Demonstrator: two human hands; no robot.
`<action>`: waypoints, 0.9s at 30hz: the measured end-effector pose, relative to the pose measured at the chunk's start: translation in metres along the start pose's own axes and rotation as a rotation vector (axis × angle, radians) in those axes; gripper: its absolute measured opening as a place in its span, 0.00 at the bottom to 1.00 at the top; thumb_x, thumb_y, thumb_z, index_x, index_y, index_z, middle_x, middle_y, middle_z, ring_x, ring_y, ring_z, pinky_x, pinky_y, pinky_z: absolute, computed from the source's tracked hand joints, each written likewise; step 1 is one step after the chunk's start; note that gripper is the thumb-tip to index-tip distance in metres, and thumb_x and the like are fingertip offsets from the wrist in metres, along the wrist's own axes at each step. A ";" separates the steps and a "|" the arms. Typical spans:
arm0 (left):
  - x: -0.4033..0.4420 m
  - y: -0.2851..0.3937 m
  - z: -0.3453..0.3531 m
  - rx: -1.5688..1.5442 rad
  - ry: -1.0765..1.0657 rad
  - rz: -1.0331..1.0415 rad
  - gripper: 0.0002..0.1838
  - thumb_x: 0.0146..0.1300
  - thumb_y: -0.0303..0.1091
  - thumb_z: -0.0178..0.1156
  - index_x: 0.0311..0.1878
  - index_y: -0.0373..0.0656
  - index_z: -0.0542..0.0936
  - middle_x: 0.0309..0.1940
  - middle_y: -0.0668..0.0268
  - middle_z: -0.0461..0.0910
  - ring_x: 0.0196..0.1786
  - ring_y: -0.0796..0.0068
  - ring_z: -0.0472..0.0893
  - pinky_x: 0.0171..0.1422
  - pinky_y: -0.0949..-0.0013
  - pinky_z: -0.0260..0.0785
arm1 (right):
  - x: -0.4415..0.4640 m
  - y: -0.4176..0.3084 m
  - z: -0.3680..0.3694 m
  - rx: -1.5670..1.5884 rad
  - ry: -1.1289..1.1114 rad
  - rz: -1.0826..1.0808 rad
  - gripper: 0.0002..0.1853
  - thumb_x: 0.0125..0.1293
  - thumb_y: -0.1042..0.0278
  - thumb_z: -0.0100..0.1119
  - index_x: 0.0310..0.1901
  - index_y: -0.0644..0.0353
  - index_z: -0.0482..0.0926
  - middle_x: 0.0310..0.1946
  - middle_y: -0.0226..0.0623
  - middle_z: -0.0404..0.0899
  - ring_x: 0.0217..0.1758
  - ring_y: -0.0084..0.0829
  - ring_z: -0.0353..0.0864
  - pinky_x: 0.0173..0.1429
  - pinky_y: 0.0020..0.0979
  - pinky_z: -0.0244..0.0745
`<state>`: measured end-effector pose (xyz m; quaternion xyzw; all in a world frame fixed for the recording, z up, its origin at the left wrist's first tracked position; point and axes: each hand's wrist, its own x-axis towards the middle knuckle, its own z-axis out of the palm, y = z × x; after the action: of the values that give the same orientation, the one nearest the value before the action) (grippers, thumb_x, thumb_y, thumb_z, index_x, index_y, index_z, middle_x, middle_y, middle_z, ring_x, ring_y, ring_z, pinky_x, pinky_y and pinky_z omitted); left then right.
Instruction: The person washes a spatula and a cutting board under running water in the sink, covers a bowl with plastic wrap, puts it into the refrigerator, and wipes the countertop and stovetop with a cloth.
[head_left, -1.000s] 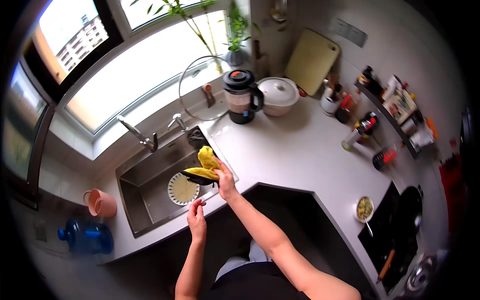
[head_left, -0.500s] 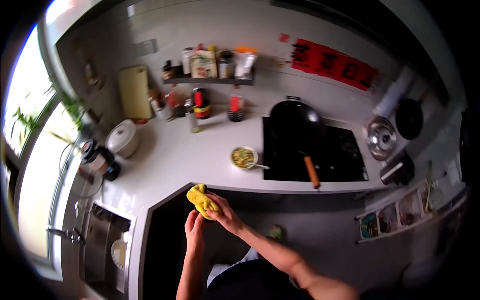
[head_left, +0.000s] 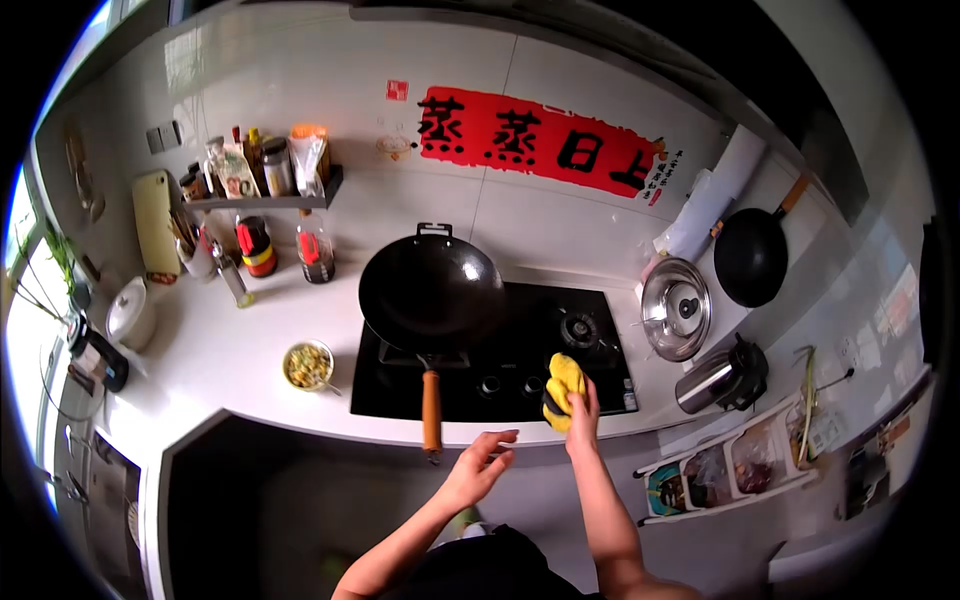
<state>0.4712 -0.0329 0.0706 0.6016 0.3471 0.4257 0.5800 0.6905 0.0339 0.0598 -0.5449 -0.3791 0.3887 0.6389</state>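
Note:
My right hand [head_left: 583, 414] grips a folded yellow cloth [head_left: 565, 385] with a dark side, held over the front right part of the black gas stove [head_left: 520, 385]. My left hand [head_left: 482, 468] is empty, its fingers apart, in front of the counter edge and just right of the wok handle [head_left: 431, 412]. The black wok [head_left: 430, 290] rests over the stove's left burner, its wooden handle pointing toward me. To the left of the stove stands a bowl of food [head_left: 308, 366] with a spoon in it.
A steel lid [head_left: 676, 309] and a frying pan [head_left: 751, 257] are at the right wall, above a steel pot [head_left: 712, 378]. A rack with bins [head_left: 725, 470] stands lower right. Bottles [head_left: 257, 247] stand below the wall shelf [head_left: 265, 201]; the sink [head_left: 112, 490] is far left.
The view has swung from the sink to the stove. My right hand has carried the cloth there. My left hand, near the cloth half a second ago, is now apart from it.

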 end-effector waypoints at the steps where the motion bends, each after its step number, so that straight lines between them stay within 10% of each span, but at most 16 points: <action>1: 0.008 -0.021 0.013 0.004 0.057 -0.055 0.19 0.68 0.32 0.55 0.61 0.40 0.73 0.54 0.58 0.75 0.54 0.65 0.79 0.57 0.66 0.72 | 0.031 0.025 -0.012 -0.081 0.062 0.056 0.26 0.61 0.69 0.49 0.64 0.58 0.69 0.59 0.37 0.72 0.63 0.32 0.70 0.66 0.31 0.64; 5: 0.029 -0.086 0.033 0.570 0.271 -0.062 0.24 0.62 0.41 0.59 0.59 0.39 0.74 0.52 0.53 0.76 0.55 0.53 0.76 0.59 0.57 0.70 | 0.135 0.092 -0.006 -0.173 -0.026 0.137 0.27 0.62 0.68 0.53 0.65 0.57 0.67 0.59 0.41 0.73 0.63 0.38 0.71 0.66 0.34 0.65; 9: 0.037 -0.135 0.027 0.885 0.391 -0.246 0.28 0.59 0.43 0.60 0.59 0.36 0.73 0.59 0.54 0.72 0.63 0.54 0.69 0.64 0.54 0.63 | 0.184 0.131 0.019 -0.666 -0.168 -0.298 0.31 0.66 0.67 0.55 0.70 0.56 0.59 0.66 0.50 0.60 0.69 0.47 0.61 0.70 0.39 0.59; 14: 0.043 -0.158 0.023 0.991 0.440 -0.325 0.28 0.59 0.41 0.58 0.59 0.32 0.72 0.66 0.49 0.65 0.70 0.52 0.62 0.73 0.55 0.55 | 0.193 0.172 0.028 -1.434 -0.353 -0.034 0.35 0.64 0.53 0.54 0.71 0.51 0.58 0.74 0.47 0.48 0.76 0.49 0.49 0.73 0.53 0.50; 27: 0.000 -0.169 0.020 0.713 0.731 -0.291 0.22 0.60 0.33 0.61 0.58 0.38 0.74 0.57 0.53 0.75 0.60 0.51 0.74 0.64 0.55 0.67 | 0.319 0.219 0.127 -1.316 -0.523 -0.140 0.35 0.68 0.46 0.47 0.72 0.55 0.56 0.73 0.42 0.53 0.76 0.41 0.51 0.74 0.45 0.50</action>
<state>0.5021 -0.0262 -0.0962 0.5196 0.7295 0.3784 0.2339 0.6875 0.3984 -0.1222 -0.6808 -0.7103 0.1552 0.0888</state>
